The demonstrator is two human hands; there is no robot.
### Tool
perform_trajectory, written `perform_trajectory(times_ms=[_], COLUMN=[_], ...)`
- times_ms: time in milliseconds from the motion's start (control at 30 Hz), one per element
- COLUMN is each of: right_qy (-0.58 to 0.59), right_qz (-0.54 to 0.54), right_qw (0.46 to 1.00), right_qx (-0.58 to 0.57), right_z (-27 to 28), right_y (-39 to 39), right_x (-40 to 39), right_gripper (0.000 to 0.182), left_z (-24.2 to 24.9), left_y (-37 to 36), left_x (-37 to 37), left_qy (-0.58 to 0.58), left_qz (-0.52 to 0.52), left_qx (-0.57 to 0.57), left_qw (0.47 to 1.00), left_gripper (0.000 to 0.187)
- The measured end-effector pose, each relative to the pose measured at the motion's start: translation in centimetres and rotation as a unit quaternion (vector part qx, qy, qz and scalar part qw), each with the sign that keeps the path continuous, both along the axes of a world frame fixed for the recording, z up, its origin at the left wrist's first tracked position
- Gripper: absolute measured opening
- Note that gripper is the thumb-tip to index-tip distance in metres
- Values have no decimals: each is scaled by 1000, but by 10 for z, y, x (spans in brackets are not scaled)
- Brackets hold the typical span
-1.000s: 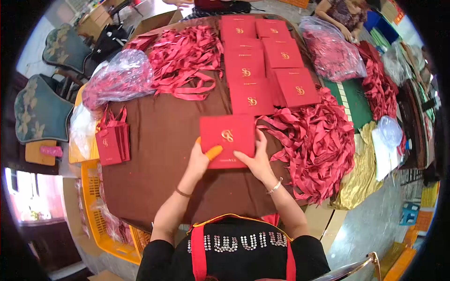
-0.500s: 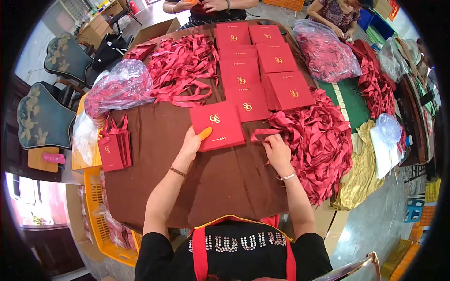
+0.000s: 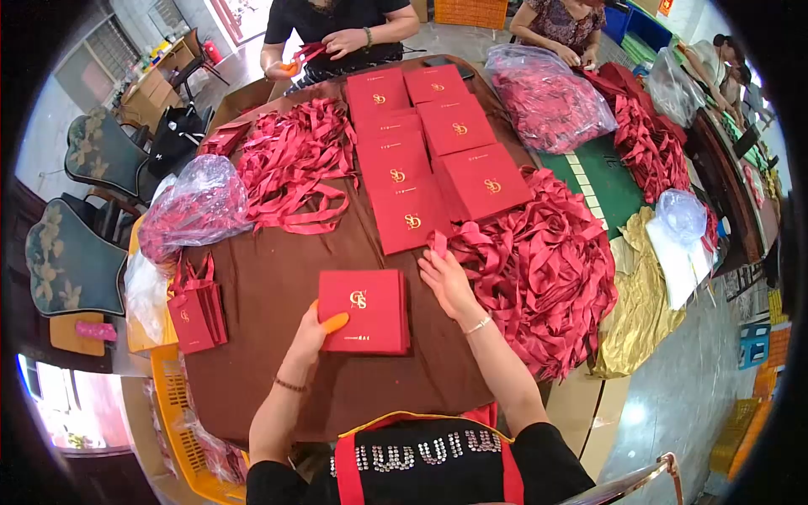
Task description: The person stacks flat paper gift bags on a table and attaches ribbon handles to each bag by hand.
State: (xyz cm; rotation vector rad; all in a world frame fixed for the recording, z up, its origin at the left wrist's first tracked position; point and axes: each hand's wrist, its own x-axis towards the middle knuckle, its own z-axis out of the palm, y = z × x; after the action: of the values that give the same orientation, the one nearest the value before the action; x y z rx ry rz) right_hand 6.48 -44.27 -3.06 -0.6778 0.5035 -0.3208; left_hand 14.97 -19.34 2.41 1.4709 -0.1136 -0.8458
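Red bags (image 3: 372,326) drawn nearer; ribbon heap (image 3: 547,261) and stacks (image 3: 402,210) crowd right hand (image 3: 448,284).

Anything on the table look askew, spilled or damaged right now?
No spill or damage shows. The red stacks sit at slightly uneven angles, and the ribbon heap by the right hand is a loose tangle, so both look untidy.

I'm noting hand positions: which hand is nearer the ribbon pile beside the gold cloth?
Right. The right hand is at the left edge of the ribbon pile; the left hand is farther off to the left, holding red bags.
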Motion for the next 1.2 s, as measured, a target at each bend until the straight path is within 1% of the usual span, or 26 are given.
perform_trajectory(times_ms=[100,167,200,300,333,367,400,433,467,500,567,600,633,667,700,767,800,833,867,900,967,1000,1033,1067,1100,1200], right_qy=[-22,3,-20,-19,25,22,19,31,72,122,33,84,130,110,87,92,128,128,124,118,126,139,149,163,179,186], right_qz=[26,23,19,46,46,33,36,30,9,-14,-110,-91,-68,-106,-140,-121,-56,-60,-75,-87,-124,-141,-160,-152,-145,-179], right_qw=[999,999,999,999,998,998,974,919,882,836,871,851,830,828,824,828,828,829,891,939,953,912,854,863,868,846], right_qx=[-14,-45,-28,-6,-46,-51,-224,-392,-466,-535,-477,-511,-538,-539,-541,-540,-544,-541,-429,-310,-246,-360,-471,-454,-439,-467], right_z=[-9,-5,-5,5,13,14,13,14,38,62,57,66,75,73,68,50,48,32,5,-10,5,10,18,30,44,57], right_y=[-16,-26,-31,-46,-48,-50,-52,-57,-55,-48,-34,-28,-19,-8,5,25,31,35,36,41,39,35,31,28,26,23], right_x=[32,54,63,77,77,74,65,49,25,3,-23,-46,-64,-76,-86,-102,-111,-114,-114,-115,-121,-124,-126,-131,-135,-137], right_gripper=[35,30,24,17,14,14,14,14,22,30,31,31,34,34,34,33,31,31,30,29,24,24,24,24,25,23], left_z=[-3,-4,-13,-21,-22,-18,-12,-12,-41,-33,-27,-47,-35,-32,-29,-26,-28,-29,-28,-29,-33,-29,-26,-26,-24,-20], left_y=[-1,-8,-13,-45,-56,-63,-73,-86,-84,-89,-94,-86,-86,-83,-75,-56,-49,-40,-31,-26,-22,-21,-23,-23,-24,-30], left_x=[-7,-9,-7,6,9,11,12,9,21,22,18,27,21,17,15,14,13,11,10,11,16,14,12,13,14,13], left_qy=[-12,-18,2,-17,-7,-10,-73,-133,-147,-163,-131,-167,-157,-166,-167,-169,-172,-171,-170,-172,-189,-230,-272,-295,-299,-289], left_qz=[6,4,8,-8,-5,-17,18,45,23,14,19,7,4,12,-2,-5,-11,-2,7,4,-6,-14,-23,-25,-29,-20], left_qx=[3,1,-33,-23,-41,-46,-23,-7,-36,-7,-46,-35,-47,-34,-39,-34,-34,-34,-31,-26,-35,-10,10,32,25,25], left_qw=[1000,1000,999,1000,999,999,997,990,988,987,990,985,987,986,985,985,984,985,985,985,981,973,962,955,953,957], left_gripper=[48,48,48,47,50,50,50,51,53,55,56,60,61,55,55,60,60,59,59,59,60,61,62,64,64,59])
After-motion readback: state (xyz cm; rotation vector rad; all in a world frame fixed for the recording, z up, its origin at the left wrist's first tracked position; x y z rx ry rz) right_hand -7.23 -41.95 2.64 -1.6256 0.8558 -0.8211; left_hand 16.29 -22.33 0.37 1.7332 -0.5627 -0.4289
